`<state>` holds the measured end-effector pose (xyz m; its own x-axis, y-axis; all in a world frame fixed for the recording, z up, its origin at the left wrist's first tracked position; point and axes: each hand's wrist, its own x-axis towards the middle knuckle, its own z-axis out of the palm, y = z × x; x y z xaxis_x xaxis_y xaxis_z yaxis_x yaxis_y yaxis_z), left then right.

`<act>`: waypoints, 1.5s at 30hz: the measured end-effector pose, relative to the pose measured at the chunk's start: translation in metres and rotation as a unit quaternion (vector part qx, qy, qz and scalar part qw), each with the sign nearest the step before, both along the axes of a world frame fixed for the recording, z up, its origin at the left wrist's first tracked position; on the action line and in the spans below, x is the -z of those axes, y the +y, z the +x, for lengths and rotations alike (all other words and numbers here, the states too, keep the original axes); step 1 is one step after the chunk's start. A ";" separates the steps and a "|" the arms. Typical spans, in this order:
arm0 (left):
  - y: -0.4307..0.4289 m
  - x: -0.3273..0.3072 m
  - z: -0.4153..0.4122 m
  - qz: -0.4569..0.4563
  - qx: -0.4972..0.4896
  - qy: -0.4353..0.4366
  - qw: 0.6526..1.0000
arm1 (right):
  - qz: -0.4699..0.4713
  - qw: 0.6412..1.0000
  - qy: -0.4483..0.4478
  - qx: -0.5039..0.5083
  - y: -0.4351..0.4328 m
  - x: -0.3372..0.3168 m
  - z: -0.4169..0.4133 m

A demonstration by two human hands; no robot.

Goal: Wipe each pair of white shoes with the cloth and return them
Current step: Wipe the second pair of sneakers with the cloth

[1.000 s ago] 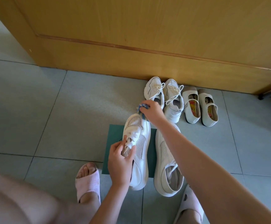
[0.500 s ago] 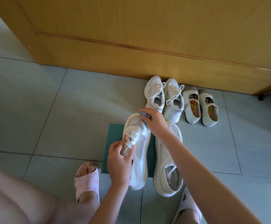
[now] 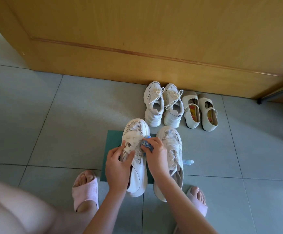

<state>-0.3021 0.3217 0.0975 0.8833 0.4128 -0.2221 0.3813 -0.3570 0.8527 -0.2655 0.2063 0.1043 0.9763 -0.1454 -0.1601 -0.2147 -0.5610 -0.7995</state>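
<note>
A white mesh sneaker (image 3: 136,130) lies on a green mat (image 3: 113,141), toe pointing away from me. My left hand (image 3: 118,166) grips it at the laces and tongue. My right hand (image 3: 155,153) pinches a blue cloth (image 3: 146,144) and presses it against the sneaker's right side by the laces. Its mate (image 3: 171,141) lies just to the right, partly under my right forearm. A second white sneaker pair (image 3: 163,105) and a pair of white strap shoes (image 3: 199,112) stand by the wooden door.
The wooden door (image 3: 154,39) closes off the far side. My feet in pink slippers (image 3: 85,191) rest on the grey tiles on both sides of the mat. A small pale blue bottle (image 3: 188,162) lies right of the near pair. A dark metal leg (image 3: 275,93) shows far right.
My right hand has drawn the cloth back from the sneaker's toe to its side near the laces. My left hand keeps its grip on the shoe.
</note>
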 end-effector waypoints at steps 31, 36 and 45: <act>0.000 -0.003 0.007 0.054 0.019 0.025 0.998 | 0.012 0.996 0.067 0.063 0.017 -0.010 -0.083; -0.002 -0.004 0.008 0.046 0.016 0.034 0.998 | 0.047 0.993 0.080 0.070 0.015 -0.015 -0.100; -0.009 -0.003 0.010 0.061 0.040 0.029 0.997 | 0.003 0.998 0.023 0.055 0.020 -0.013 -0.075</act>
<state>-0.2919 0.3128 0.1009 0.9020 0.3681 -0.2257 0.3942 -0.4885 0.7784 -0.3402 0.2259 0.1175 0.9463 -0.2496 -0.2055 -0.3108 -0.5280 -0.7903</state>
